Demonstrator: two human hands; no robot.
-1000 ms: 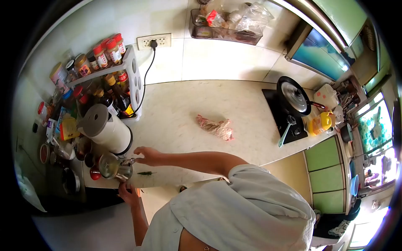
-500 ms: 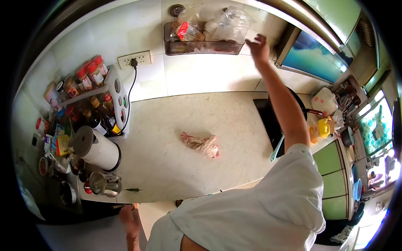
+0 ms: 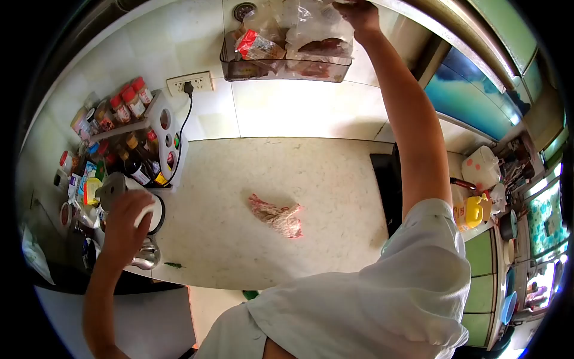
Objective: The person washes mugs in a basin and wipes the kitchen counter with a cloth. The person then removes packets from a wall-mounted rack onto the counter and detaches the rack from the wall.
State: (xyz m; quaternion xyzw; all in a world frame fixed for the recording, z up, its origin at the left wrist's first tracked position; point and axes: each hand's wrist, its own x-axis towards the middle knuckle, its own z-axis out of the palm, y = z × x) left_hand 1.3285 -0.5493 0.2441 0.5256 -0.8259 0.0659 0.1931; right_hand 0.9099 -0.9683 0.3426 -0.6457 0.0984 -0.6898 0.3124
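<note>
My right hand [image 3: 360, 17] is raised at the top of the view, its fingers closed on the upper edge of a clear plastic bag [image 3: 317, 30]. The bag hangs over a wall-mounted tray [image 3: 287, 70] with dark pieces inside it. At the left, my left hand [image 3: 127, 224] is in front of the white kettle [image 3: 156, 214], thumb apart from the fingers and nothing seen in it. Just below is a metal pot [image 3: 146, 256], partly hidden by that hand. A crumpled, netted, pinkish bundle [image 3: 278, 216] lies on the counter.
A rack [image 3: 158, 119] of bottles and red-capped jars stands at the left. A black cord [image 3: 187, 119] runs from the wall socket [image 3: 189, 83]. To the right are a dark cooktop [image 3: 385, 185] and a yellow jug [image 3: 469, 213]. A small green item [image 3: 174, 265] lies near the counter's front edge.
My right hand has gone from beside the metal pot up to the tray and taken hold of the plastic bag. My left hand has risen from below the counter edge to the kettle.
</note>
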